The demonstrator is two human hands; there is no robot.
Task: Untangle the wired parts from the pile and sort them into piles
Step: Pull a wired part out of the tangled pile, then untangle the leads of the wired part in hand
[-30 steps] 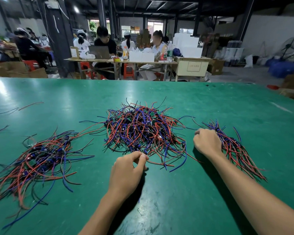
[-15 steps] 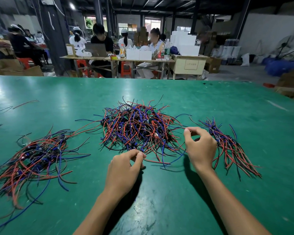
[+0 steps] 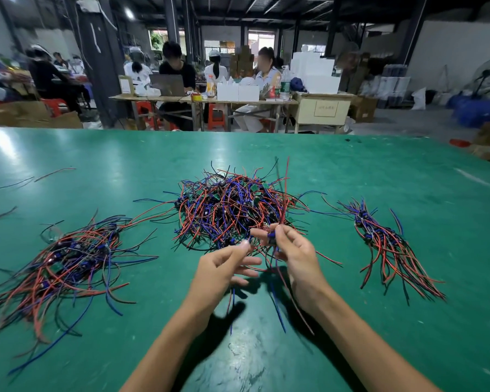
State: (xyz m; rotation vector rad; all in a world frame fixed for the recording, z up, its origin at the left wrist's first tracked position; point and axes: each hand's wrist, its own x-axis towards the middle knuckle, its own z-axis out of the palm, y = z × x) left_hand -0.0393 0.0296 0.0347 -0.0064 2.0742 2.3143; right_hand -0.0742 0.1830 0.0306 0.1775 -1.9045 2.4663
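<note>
Now your right hand [image 3: 296,257] pinches one wired part [image 3: 272,238] just above the near edge of the tangled pile [image 3: 232,210], its wires dangling toward the green worktop [image 3: 351,171]. Your left hand [image 3: 224,267] hovers beside it, grip loosely apart. Sorted piles lie left [image 3: 65,258] and right [image 3: 385,244].

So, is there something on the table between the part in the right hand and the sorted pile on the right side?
Nothing visible blocks it. The right hand pinches one wired part, and only bare green table lies between it and the right pile. Its own wires still hang down.
</note>
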